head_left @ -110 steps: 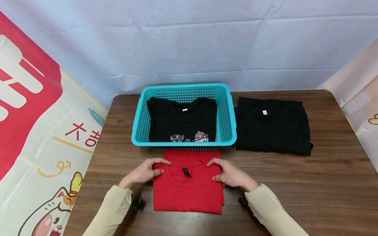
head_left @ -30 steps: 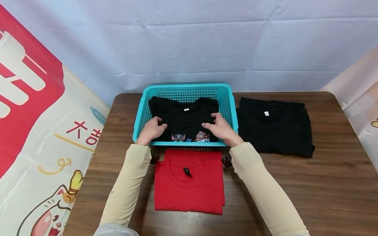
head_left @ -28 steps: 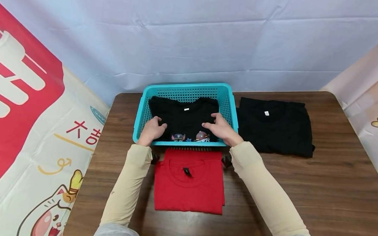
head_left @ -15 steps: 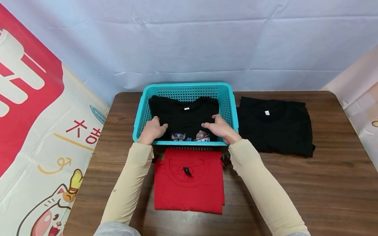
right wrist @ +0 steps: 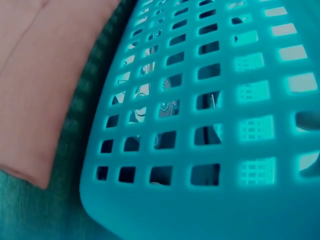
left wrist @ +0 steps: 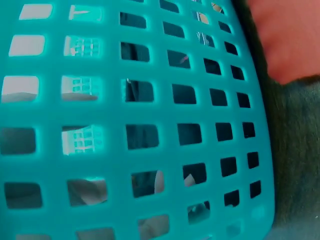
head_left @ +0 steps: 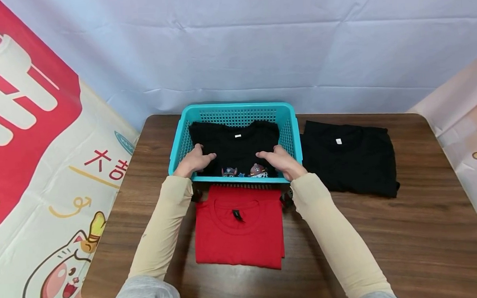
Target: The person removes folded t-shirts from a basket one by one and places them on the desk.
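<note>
A folded black T-shirt (head_left: 238,149) with cartoon faces printed near its front lies in the turquoise plastic basket (head_left: 236,106). My left hand (head_left: 194,161) reaches over the front rim and grips the shirt's left side, thumb on top. At the right side my right hand (head_left: 283,162) holds it likewise, thumb pointing inward. The fingers' undersides are hidden. Both wrist views look mostly at the basket wall (left wrist: 110,112); pale skin shows faintly through its holes on the left. Just in front of the basket lies a folded red T-shirt (head_left: 239,246), beneath my wrists and untouched by my hands.
Right of the basket, a second folded black T-shirt (head_left: 349,166) lies on the brown wooden table (head_left: 422,230). A pale cloth backdrop (head_left: 242,51) hangs behind the table, and a printed cartoon cloth (head_left: 59,245) hangs along the left.
Both hands have gone from the red T-shirt's upper edges forward into the basket, onto the black T-shirt. Over the last second they have shifted only slightly; the shirts lie nearly as before.
</note>
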Demonstrator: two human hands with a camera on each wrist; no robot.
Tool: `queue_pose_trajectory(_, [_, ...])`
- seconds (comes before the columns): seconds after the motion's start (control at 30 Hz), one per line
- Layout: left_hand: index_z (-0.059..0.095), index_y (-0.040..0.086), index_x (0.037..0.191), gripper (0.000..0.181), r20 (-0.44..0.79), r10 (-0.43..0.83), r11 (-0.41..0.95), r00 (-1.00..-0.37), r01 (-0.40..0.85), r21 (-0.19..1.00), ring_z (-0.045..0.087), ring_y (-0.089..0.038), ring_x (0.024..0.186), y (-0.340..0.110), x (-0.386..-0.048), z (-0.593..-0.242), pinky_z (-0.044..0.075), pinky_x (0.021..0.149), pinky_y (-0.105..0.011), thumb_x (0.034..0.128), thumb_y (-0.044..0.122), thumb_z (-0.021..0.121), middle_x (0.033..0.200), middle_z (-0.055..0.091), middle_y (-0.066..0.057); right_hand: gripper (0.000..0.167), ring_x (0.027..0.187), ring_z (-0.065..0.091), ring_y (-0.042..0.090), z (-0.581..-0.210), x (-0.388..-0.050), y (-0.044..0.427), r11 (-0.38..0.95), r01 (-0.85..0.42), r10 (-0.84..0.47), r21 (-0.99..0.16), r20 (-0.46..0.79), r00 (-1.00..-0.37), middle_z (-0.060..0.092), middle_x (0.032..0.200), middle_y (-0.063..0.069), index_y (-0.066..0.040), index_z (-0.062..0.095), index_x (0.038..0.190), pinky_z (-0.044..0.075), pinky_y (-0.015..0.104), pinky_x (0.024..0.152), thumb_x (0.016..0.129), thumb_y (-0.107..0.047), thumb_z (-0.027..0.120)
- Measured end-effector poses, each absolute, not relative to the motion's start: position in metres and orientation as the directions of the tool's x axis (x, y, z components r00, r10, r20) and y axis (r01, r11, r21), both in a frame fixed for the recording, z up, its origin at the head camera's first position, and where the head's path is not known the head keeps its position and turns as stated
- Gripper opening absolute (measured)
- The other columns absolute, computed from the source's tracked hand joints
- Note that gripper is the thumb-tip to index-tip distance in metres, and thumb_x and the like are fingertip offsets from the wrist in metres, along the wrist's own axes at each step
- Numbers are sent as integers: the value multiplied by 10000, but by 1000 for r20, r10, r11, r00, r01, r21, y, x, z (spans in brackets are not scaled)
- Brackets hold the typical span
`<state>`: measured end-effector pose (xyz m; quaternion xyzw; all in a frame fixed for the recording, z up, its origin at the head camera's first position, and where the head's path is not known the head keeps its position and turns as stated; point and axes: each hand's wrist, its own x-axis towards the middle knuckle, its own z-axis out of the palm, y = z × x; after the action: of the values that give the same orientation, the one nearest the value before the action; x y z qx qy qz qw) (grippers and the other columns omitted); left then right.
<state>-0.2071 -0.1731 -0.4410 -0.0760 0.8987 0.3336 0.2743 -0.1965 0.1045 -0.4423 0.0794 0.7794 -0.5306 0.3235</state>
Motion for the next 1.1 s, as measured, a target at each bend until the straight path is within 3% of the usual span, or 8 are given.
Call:
queue_pose_trajectory(0.13, [213, 73, 1517, 683, -570, 72, 765, -819, -321, 558, 547, -313, 1049, -173, -210, -442, 464, 932, -430, 992, 426, 469, 1496, 365, -182, 857, 1464, 182, 366, -444, -198, 104, 438, 453, -230, -776, -584, -778, 41, 1624, 133, -52, 18, 1547, 216, 522, 1179, 959, -420, 522])
queue_pose_trajectory(0.4, [392, 96, 1439, 588, -562, 99, 769, -821, -295, 567, 343, -368, 1354, -173, -214, -446, 347, 1097, -497, 979, 452, 478, 1516, 343, -158, 789, 1451, 207, 347, -445, -200, 102, 408, 457, -219, -791, -570, -792, 99, 1615, 113, -85, 102, 1537, 221, 545, 1168, 957, -399, 536])
queue_pose_trajectory(0.57, [356, 88, 1453, 586, -554, 86, 673, -828, -362, 645, 368, -346, 1361, -177, -216, -449, 342, 1109, -485, 983, 409, 497, 1540, 311, -159, 759, 1466, 183, 334, -444, -199, 101, 336, 487, -226, -806, -572, -789, 90, 1617, 109, -96, 102, 1535, 238, 552, 1162, 970, -372, 528])
queue_pose_trajectory(0.73, [294, 120, 1493, 621, -551, 84, 576, -830, -411, 707, 265, -337, 1433, -180, -219, -451, 273, 1155, -493, 977, 384, 518, 1597, 199, -135, 700, 1458, 191, 306, -445, -200, 101, 253, 513, -250, -821, -567, -784, 98, 1612, 111, -97, 117, 1536, 257, 509, 1169, 993, -298, 510])
queue_pose_trajectory(0.83, [318, 143, 1490, 589, -551, 110, 543, -827, -415, 730, 243, -335, 1442, -181, -220, -452, 257, 1162, -495, 981, 355, 525, 1608, 167, -121, 655, 1308, 344, 273, -446, -201, 101, 212, 516, -270, -830, -557, -785, 114, 1601, 114, -106, 130, 1538, 348, 457, 1120, 1004, -220, 493])
queue_pose_trajectory(0.97, [355, 157, 1478, 520, -540, 147, 527, -829, -396, 752, 260, -336, 1429, -182, -220, -454, 264, 1158, -498, 996, 272, 516, 1605, 167, -117, 597, 899, 417, 199, -448, -202, 100, 204, 500, -290, -842, -540, -790, 199, 1546, 130, -129, 197, 1528, 433, 340, 887, 999, -127, 474])
queue_pose_trajectory(1.03, [362, 153, 1476, 500, -528, 159, 519, -835, -384, 764, 257, -334, 1427, -182, -221, -454, 265, 1156, -498, 999, 211, 504, 1605, 166, -118, 573, 848, 400, 197, -448, -202, 100, 222, 486, -294, -845, -533, -793, 236, 1517, 138, -126, 242, 1516, 414, 318, 830, 989, -93, 465])
queue_pose_trajectory(1.1, [373, 156, 1472, 487, -521, 165, 511, -838, -379, 771, 281, -332, 1404, -181, -221, -454, 283, 1145, -494, 998, 154, 486, 1603, 171, -113, 554, 927, 414, 200, -448, -201, 101, 250, 472, -296, -845, -531, -794, 227, 1528, 126, -129, 287, 1501, 408, 327, 857, 977, -70, 456])
